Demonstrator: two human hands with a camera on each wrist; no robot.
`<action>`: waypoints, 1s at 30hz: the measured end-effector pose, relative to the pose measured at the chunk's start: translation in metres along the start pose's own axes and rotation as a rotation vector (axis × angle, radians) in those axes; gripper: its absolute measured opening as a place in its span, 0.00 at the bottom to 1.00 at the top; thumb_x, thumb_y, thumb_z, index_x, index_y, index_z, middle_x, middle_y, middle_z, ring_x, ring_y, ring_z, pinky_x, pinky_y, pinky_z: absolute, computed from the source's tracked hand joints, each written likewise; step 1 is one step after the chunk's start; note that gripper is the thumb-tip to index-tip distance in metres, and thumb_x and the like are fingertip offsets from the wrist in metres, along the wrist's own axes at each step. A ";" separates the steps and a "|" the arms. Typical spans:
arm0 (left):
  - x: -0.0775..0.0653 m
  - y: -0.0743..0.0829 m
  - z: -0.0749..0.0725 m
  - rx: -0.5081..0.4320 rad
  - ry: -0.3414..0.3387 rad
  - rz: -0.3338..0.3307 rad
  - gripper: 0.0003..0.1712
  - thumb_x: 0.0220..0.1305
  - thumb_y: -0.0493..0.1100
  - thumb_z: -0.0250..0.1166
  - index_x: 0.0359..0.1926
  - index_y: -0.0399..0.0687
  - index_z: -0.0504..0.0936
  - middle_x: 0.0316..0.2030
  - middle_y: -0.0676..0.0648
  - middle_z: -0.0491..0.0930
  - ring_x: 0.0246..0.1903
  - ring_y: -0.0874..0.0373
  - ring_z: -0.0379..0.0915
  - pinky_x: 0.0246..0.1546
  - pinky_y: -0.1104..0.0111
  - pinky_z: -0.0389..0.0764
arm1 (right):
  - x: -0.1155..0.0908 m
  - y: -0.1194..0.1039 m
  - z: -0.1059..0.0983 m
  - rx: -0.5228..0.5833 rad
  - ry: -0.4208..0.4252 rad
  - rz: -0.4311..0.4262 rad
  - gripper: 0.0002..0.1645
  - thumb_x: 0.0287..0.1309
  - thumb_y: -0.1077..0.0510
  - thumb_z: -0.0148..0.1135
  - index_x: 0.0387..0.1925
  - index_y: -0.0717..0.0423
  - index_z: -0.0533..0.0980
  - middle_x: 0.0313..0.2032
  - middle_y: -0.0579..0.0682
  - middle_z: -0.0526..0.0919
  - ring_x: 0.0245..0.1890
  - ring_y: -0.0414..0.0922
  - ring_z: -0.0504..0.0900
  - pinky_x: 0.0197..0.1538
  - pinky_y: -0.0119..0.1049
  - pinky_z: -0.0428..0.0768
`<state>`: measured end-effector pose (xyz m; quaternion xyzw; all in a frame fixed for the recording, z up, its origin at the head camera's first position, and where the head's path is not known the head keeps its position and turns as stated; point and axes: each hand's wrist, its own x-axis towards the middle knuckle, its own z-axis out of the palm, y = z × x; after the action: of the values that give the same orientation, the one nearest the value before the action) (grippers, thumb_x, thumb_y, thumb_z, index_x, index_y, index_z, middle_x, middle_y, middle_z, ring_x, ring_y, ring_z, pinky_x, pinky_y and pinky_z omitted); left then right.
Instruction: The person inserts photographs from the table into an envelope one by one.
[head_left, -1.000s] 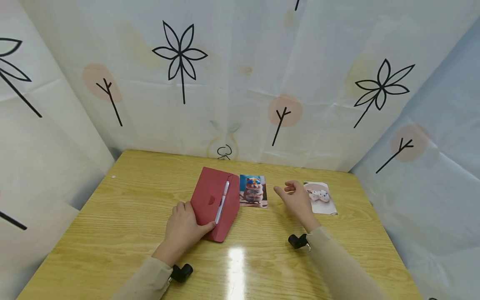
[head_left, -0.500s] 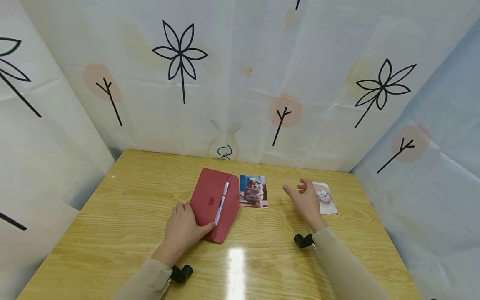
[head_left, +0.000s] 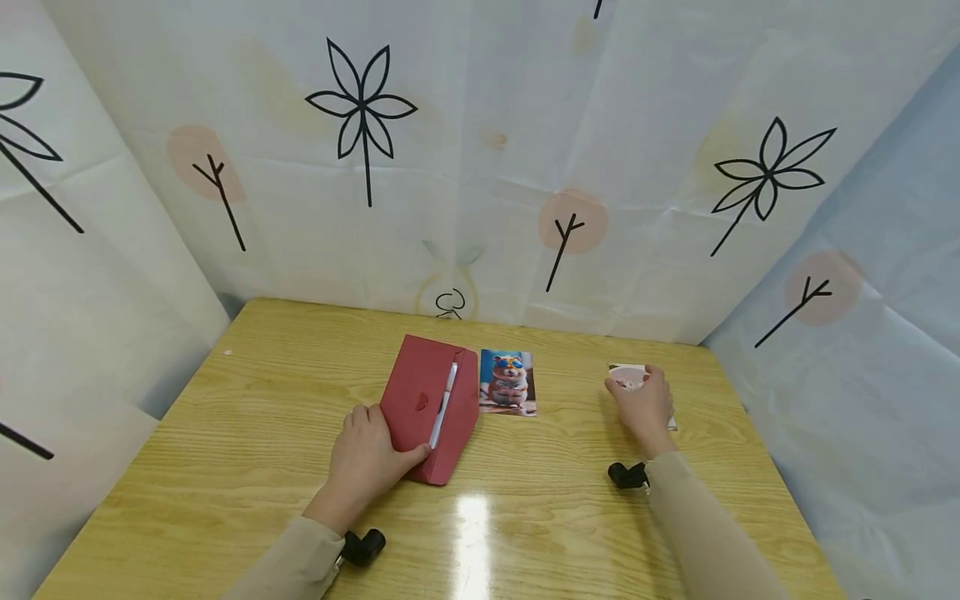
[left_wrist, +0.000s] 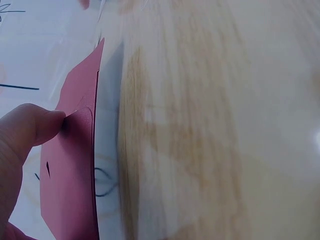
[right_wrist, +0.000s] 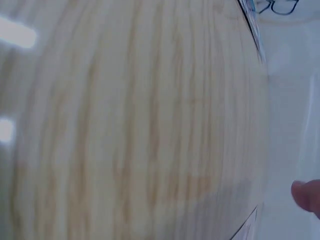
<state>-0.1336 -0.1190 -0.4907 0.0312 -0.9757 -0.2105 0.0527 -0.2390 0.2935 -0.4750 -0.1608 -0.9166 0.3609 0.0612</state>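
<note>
Because a thin red envelope (head_left: 408,383) would flop or slide if let be, my left grip (head_left: 370,446) has it by the lower left part, pinched with the thumb (left_wrist: 42,122) on the near face and, I take it, the fingers behind. The left wrist view shows it raised off the table (head_left: 555,517) on that side, which probably helps the mouth face up and toward my other side. Its flap (head_left: 461,425) is unfolded to the right, so nothing covers the slot, where a pale strip (head_left: 442,408) shows; whether that is paper or the inside, I can't tell.

Just beside the flap, the hamster photo (head_left: 507,382) lies face up on the table, free of either grip. Its left edge meets the flap's point in the head view, though I can't tell whether they touch.

Well apart on the right, my right grip (head_left: 642,407) is over the pale pink photo (head_left: 628,377), hiding most of it. It is released, grasping nothing: the right wrist view has my right thumb (right_wrist: 305,197) in the air above the photo's corner. I judge that thumb and fingers are spread across the photo because a flat sheet offers only its edges to pinch. The two photos lie with bare wood between them, which leaves room to reach around each.
</note>
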 end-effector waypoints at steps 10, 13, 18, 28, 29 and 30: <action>0.000 0.001 0.000 0.001 -0.008 -0.002 0.55 0.41 0.73 0.70 0.50 0.25 0.69 0.39 0.37 0.67 0.39 0.45 0.64 0.37 0.54 0.74 | 0.005 0.017 -0.008 -0.069 0.057 0.075 0.60 0.53 0.42 0.68 0.72 0.66 0.45 0.63 0.74 0.56 0.62 0.72 0.55 0.59 0.65 0.52; 0.001 0.000 0.000 0.000 -0.010 -0.004 0.56 0.41 0.73 0.70 0.50 0.25 0.69 0.39 0.37 0.67 0.39 0.45 0.64 0.37 0.54 0.74 | 0.006 0.021 -0.011 -0.087 0.060 0.087 0.63 0.51 0.42 0.69 0.72 0.66 0.42 0.63 0.75 0.55 0.62 0.72 0.53 0.60 0.66 0.50; 0.001 0.000 0.000 0.000 -0.007 -0.006 0.56 0.41 0.73 0.70 0.50 0.25 0.69 0.39 0.37 0.67 0.38 0.45 0.64 0.36 0.54 0.75 | 0.007 0.026 -0.017 -0.110 0.033 0.122 0.67 0.50 0.40 0.70 0.72 0.67 0.38 0.64 0.77 0.51 0.63 0.74 0.51 0.60 0.67 0.48; 0.001 0.001 -0.001 0.007 -0.011 -0.007 0.56 0.41 0.73 0.70 0.50 0.25 0.69 0.39 0.36 0.68 0.38 0.45 0.64 0.36 0.54 0.74 | 0.009 0.034 -0.017 -0.159 -0.042 0.147 0.74 0.47 0.35 0.71 0.70 0.72 0.34 0.61 0.81 0.52 0.59 0.76 0.52 0.58 0.67 0.49; 0.001 0.001 -0.002 0.008 -0.011 -0.008 0.56 0.41 0.73 0.70 0.50 0.25 0.69 0.39 0.36 0.68 0.38 0.45 0.64 0.36 0.54 0.74 | 0.008 0.033 -0.017 -0.165 -0.047 0.143 0.73 0.47 0.35 0.71 0.70 0.72 0.35 0.61 0.81 0.53 0.59 0.76 0.53 0.58 0.67 0.50; 0.001 0.001 -0.002 0.006 -0.011 -0.009 0.56 0.41 0.73 0.70 0.51 0.25 0.69 0.39 0.36 0.68 0.38 0.45 0.64 0.36 0.54 0.74 | 0.008 0.033 -0.018 -0.171 -0.051 0.139 0.72 0.47 0.36 0.71 0.70 0.73 0.37 0.60 0.81 0.54 0.58 0.75 0.54 0.57 0.67 0.51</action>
<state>-0.1345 -0.1187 -0.4883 0.0346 -0.9765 -0.2079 0.0462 -0.2344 0.3301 -0.4847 -0.2192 -0.9320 0.2886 -0.0011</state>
